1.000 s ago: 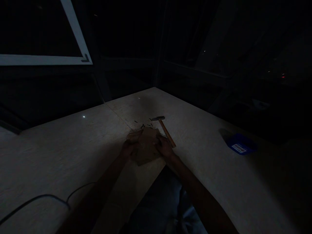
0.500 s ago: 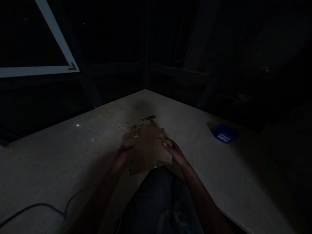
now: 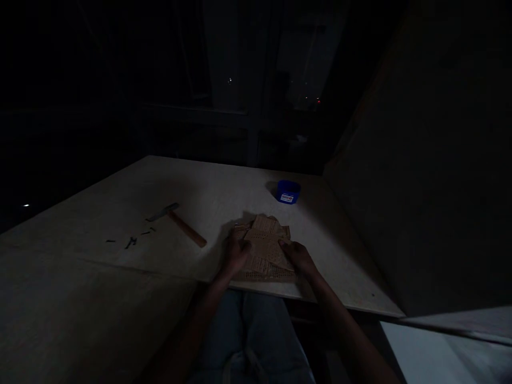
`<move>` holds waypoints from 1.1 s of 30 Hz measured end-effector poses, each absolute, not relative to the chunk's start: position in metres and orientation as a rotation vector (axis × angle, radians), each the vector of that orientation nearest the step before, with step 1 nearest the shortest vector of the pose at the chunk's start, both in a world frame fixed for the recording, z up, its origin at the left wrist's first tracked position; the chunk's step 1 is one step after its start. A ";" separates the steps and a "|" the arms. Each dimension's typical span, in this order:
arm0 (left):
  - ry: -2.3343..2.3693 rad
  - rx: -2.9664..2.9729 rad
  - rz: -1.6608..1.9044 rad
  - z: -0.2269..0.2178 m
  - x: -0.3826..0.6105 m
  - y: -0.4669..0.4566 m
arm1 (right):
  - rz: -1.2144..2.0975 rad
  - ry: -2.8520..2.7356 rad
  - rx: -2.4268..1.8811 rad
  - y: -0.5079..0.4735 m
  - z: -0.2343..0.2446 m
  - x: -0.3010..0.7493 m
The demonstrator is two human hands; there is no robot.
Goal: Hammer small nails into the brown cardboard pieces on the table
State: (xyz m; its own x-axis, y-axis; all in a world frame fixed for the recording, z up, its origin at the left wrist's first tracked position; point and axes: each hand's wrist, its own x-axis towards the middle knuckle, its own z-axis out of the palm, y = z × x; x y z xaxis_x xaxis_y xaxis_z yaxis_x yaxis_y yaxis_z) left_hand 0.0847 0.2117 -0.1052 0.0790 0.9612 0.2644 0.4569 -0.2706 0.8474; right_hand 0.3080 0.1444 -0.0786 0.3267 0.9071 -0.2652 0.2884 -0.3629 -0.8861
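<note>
The scene is very dark. A stack of thin tan perforated sheets (image 3: 264, 246) lies near the front edge of a pale wooden table (image 3: 120, 266). My left hand (image 3: 236, 255) grips the stack's left side with its fingers curled over the top. My right hand (image 3: 298, 257) holds the right side in the same way. Both hands rest on the table with the sheets between them.
A hammer (image 3: 180, 222) with a wooden handle lies left of the sheets, with several small dark nails (image 3: 132, 241) scattered beside it. A small blue tub (image 3: 288, 191) stands at the back. A large dark panel (image 3: 420, 186) rises at the right.
The view has swung to the right. My hands have carried the sheets rightward, away from the hammer and nails, and set them down near the table's front edge.
</note>
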 end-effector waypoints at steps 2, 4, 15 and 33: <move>1.422 1.853 1.062 -0.108 0.099 0.214 | 0.907 -1.172 -2.014 0.138 -0.078 0.324; 1.499 1.903 0.997 -0.109 0.106 0.215 | 0.773 -1.307 -2.151 0.134 -0.071 0.335; 1.217 2.272 0.934 -0.120 0.105 0.202 | 0.541 -1.411 -1.948 0.131 -0.083 0.358; 1.041 2.504 0.866 -0.132 0.091 0.211 | 0.370 -1.981 -1.473 0.170 -0.084 0.341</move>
State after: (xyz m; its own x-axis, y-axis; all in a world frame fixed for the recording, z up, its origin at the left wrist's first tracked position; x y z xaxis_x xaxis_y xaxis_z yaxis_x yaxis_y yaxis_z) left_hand 0.0912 0.2106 -0.1317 0.5570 0.7180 0.4173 0.5412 -0.6950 0.4734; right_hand 0.3415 0.1702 -0.0844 -0.1724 0.9316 0.3201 0.7532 0.3341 -0.5666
